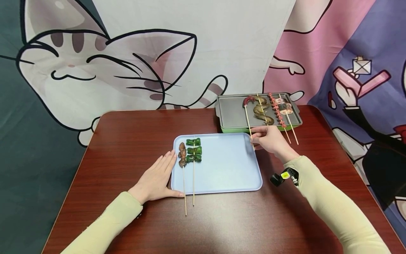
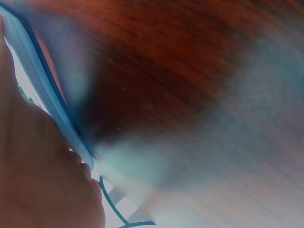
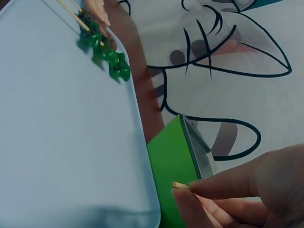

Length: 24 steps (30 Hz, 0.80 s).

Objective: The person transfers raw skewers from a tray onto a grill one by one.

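My right hand pinches the wooden stick of a skewer with a dark red curled piece. That piece lies over the grey grill tray; the stick's end pokes out between thumb and finger in the right wrist view. My left hand lies with straight fingers along the left edge of the light blue tray, its thumb by the front-left corner. On that tray's left side lie a skewer of brown chunks and a skewer of green rolled pieces. Both sticks overhang the front rim.
On the grill tray lie a skewer of grey-brown curled pieces, a skewer of small red pieces and one with pale and dark pieces. Its green side stands just behind the blue tray. Cartoon cloth hangs behind the brown table.
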Each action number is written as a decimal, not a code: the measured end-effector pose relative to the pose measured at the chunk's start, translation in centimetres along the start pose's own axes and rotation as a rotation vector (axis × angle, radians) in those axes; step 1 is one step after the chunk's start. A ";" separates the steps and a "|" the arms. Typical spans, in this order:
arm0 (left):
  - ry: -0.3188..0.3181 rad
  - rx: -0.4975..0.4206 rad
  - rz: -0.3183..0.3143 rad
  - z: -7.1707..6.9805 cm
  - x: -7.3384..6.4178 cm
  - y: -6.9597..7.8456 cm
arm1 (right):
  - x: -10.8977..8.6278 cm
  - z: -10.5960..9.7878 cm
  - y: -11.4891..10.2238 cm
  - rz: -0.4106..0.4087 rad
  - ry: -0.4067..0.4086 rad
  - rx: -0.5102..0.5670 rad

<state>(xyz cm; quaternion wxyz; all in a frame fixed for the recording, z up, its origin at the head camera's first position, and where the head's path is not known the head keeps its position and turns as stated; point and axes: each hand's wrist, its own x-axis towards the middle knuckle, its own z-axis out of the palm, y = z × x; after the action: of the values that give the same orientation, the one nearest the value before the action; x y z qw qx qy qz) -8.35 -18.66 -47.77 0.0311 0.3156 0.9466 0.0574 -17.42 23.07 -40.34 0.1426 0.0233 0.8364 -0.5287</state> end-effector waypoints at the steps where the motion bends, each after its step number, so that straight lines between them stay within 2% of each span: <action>1: 0.000 0.000 0.001 0.0 0.0 0.0 | 0.0 -0.1 0.0 0.000 -0.002 -0.012; 8: 0.000 -0.003 0.002 0.1 0.0 -0.1 | -0.3 -0.4 0.0 -0.012 -0.003 -0.050; 17: 0.051 0.017 0.020 1.4 0.0 -0.7 | -1.0 -0.8 -0.5 -0.023 -0.009 -0.062; 24: 0.033 0.016 0.016 1.3 0.0 -0.6 | -1.0 -1.1 -0.3 -0.015 0.004 -0.069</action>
<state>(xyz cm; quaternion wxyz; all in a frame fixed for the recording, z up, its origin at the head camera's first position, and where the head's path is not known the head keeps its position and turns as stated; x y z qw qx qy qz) -8.59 -19.04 -49.13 0.0124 0.3223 0.9449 0.0553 -16.74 24.01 -39.38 0.1377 0.0131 0.8545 -0.5008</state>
